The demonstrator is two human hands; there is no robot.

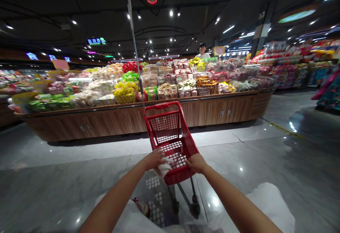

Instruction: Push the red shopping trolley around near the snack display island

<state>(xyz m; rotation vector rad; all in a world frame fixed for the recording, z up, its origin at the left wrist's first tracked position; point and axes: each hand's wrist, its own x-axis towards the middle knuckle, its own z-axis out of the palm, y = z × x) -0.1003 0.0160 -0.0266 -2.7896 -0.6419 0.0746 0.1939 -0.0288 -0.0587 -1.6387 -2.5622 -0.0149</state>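
Note:
A red plastic shopping cart stands directly in front of me, with its near end towards me and its red handle at the far end. Its basket looks to be of open grid. My left hand is closed on a crumpled white cloth, perhaps a wipe, against the cart's near left rim. My right hand is wrapped round the near right rim of the same cart. The fingertips on the inner side of the rim are partly hidden.
Beyond the cart stretches a wooden display counter heaped with packaged snacks. A person stands behind it. A thin pole rises by the cart's far left corner. Stacked goods fill the right side. The tiled floor is shiny.

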